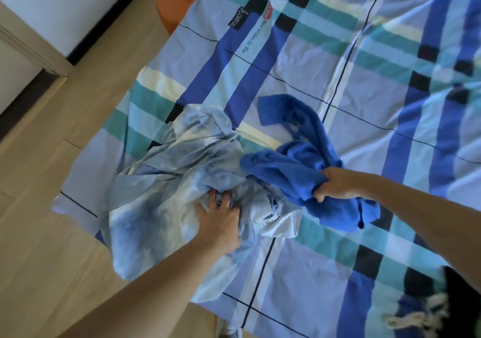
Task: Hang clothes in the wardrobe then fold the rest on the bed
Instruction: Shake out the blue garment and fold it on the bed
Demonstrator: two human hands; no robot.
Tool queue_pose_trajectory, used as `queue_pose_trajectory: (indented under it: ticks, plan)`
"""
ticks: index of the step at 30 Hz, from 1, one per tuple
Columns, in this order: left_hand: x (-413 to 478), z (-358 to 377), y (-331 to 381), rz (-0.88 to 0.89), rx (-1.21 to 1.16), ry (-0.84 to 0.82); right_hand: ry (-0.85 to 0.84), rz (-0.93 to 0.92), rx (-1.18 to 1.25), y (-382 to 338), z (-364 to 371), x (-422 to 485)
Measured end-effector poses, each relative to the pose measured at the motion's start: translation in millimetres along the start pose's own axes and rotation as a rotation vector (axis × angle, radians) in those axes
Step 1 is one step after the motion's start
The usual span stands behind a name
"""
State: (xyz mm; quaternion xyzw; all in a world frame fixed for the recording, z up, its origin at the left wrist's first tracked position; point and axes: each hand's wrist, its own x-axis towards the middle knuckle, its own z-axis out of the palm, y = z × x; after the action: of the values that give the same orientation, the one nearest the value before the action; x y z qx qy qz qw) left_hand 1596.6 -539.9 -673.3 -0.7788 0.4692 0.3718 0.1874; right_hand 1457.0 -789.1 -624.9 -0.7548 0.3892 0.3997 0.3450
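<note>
Head view, progress: Two crumpled garments are seen on the bed (338,259), and neither is folded. No wardrobe and no hanger are shown, so it cannot be told if the hanging part is done. The folding is judged to be only at its start.
Head view, what is left: Both garments are to be separated, spread flat and folded.
Head view, pale blue shirt (169,171): It is heaped near the left edge of the bed and touches the dark blue garment.
Head view, dark blue garment (294,165): It is lying just right of the shirt, and one end is lifted a little.
Head view, left hand (221,220): The arm is stretched forward and the fingers are curled into the pale cloth, so a bunch of it is gripped.
Head view, right hand (335,184): It is closed around a fold of the dark blue garment.
Head view, other things: A wooden floor (52,155) is seen on the left.
</note>
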Motion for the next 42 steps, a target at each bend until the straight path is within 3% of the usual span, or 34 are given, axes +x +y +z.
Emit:
queue_pose_trajectory:
  ticks: [3,5,8,10,12,16,18,21,29,33,38,42]
  plan:
    - [-28.9,-22.7,28.1,0.047,-0.150,0.205,0.099,0.015,0.371,10.9,4.5,-54.4]
    - [-63.0,-44.7,57.1,0.201,-0.533,0.332,0.151,0.001,0.584,12.6,1.8,-99.1]
    - [-123.6,-103.9,111.1,0.253,-1.423,0.045,0.247,-0.087,0.777,7.5,-12.9,-171.9]
    - [-160.3,-141.0,137.5,0.241,-1.746,-0.023,0.332,-0.205,0.812,-0.5,-23.9,-226.5]
    - [-209.0,-190.6,158.2,0.278,-1.888,-0.008,0.413,-0.323,0.778,-4.1,-41.3,-296.6]
    - [-276.3,-256.9,181.6,0.390,-1.800,0.154,0.504,-0.539,0.735,-9.5,-59.8,-386.7]
    - [-323.1,-289.3,192.9,0.421,-1.766,0.231,0.540,-0.600,0.827,-3.4,-70.3,-438.0]
    - [-382.0,-336.1,201.3,0.539,-1.726,0.215,0.592,-0.712,1.058,11.4,-95.4,-507.8]
    - [-510.7,-414.8,227.7,0.817,-1.755,0.250,0.628,-1.057,1.328,22.3,-145.6,-659.4]
    - [-541.2,-433.8,225.0,0.931,-1.814,0.305,0.690,-1.119,1.454,27.5,-161.6,-707.9]
    - [-562.6,-455.7,218.8,0.982,-1.728,0.501,0.878,-1.081,1.375,39.7,-179.8,-746.0]
    - [-589.0,-475.4,215.2,0.884,-1.570,0.474,1.045,-1.003,1.329,48.2,-191.9,-770.1]
